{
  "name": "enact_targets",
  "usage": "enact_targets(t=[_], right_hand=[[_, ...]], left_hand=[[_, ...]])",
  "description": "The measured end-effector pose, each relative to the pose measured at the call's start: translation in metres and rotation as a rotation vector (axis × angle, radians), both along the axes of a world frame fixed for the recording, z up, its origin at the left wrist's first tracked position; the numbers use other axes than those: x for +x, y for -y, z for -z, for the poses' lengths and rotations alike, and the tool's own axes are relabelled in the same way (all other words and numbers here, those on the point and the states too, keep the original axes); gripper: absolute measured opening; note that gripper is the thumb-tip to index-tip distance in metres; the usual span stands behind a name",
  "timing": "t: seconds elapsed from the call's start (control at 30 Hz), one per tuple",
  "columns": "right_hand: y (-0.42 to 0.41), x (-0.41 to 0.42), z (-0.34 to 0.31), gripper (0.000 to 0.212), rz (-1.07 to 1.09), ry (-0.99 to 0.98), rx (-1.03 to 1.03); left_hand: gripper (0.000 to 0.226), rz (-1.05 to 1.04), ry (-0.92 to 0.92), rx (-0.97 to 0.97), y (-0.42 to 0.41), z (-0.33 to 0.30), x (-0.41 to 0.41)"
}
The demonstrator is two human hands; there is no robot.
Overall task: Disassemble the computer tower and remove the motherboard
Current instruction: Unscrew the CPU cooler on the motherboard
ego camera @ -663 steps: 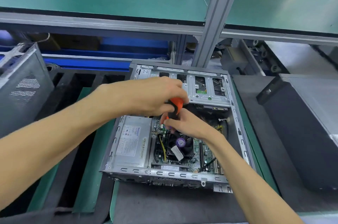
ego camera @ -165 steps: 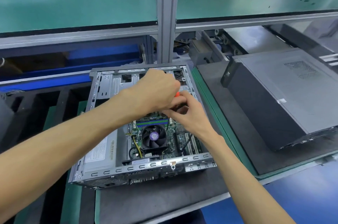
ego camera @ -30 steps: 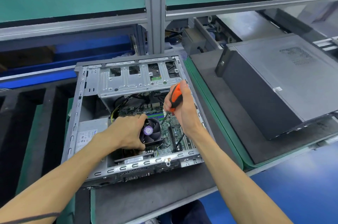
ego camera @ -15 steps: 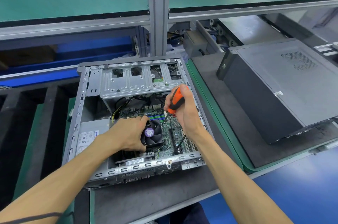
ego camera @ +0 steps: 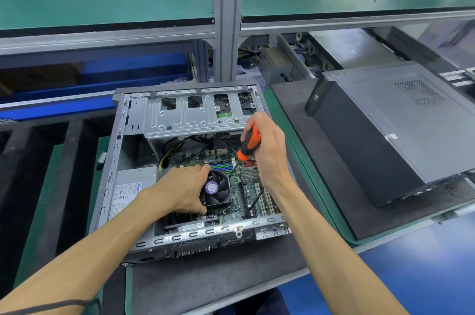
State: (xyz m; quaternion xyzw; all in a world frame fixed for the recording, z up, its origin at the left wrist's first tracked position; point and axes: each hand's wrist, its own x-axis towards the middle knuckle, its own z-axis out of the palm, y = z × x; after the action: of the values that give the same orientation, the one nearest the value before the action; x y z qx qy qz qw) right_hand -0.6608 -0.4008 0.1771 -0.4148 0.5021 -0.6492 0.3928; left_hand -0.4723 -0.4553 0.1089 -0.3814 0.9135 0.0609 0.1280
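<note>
Head view shows the motherboard (ego camera: 239, 186) flat in the open tower (ego camera: 123, 160). My right hand (ego camera: 270, 150) grips the orange screwdriver (ego camera: 248, 143), its shaft angling down-left onto the board just beside the CPU fan (ego camera: 214, 190), which my nearer left hand (ego camera: 182, 190) grasps.

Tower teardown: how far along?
Done: side panel is off, so the tower lies open. In hand: left hand grips the fan; right hand holds the screwdriver, tip down at the motherboard beside the fan. Left: the board, cables and power supply are all still inside.
</note>
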Motion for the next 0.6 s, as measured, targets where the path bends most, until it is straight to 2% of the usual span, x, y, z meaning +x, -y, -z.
enact_targets(t=[0.1, 0.27, 0.5, 0.6], right_hand=[[0.001, 0.011, 0.003, 0.042, 0.009, -0.032, 0.049], [0.007, 0.016, -0.001, 0.032, -0.039, 0.027, 0.030], [0.010, 0.008, -0.003, 0.045, -0.096, 0.006, 0.116], [0.012, 0.013, -0.001, 0.054, -0.075, 0.042, 0.055]], left_hand=[[0.092, -0.006, -0.005, 0.012, 0.000, 0.001, 0.000], [0.093, -0.007, 0.003, 0.014, 0.000, -0.001, 0.000], [0.088, -0.005, 0.003, 0.019, -0.001, -0.005, -0.002], [0.088, -0.004, 0.010, 0.014, -0.002, -0.005, -0.001]])
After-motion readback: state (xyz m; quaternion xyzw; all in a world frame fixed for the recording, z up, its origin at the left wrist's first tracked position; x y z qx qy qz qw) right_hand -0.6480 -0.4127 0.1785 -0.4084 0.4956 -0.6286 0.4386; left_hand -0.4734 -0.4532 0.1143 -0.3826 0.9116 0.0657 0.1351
